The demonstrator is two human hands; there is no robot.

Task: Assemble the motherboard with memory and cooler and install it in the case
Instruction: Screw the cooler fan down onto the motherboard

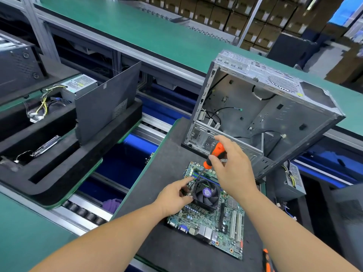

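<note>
On the dark mat of the bench [161, 154], the green motherboard [212, 224] lies flat before the tilted grey metal case [265, 114], while the right hand [233, 169] grips an orange-handled screwdriver [215, 154] aimed at the black fan cooler's [206, 194] corner, which the left hand [174, 197] pinches, seemingly to steady it.

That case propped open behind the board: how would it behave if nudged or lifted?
The case is tilted, resting on its lower edge, so a push would probably tip or slide it. Thin perforated sheet metal and a mostly empty interior suggest it is light for its size. Loose cables inside would likely swing when it is lifted.
</note>
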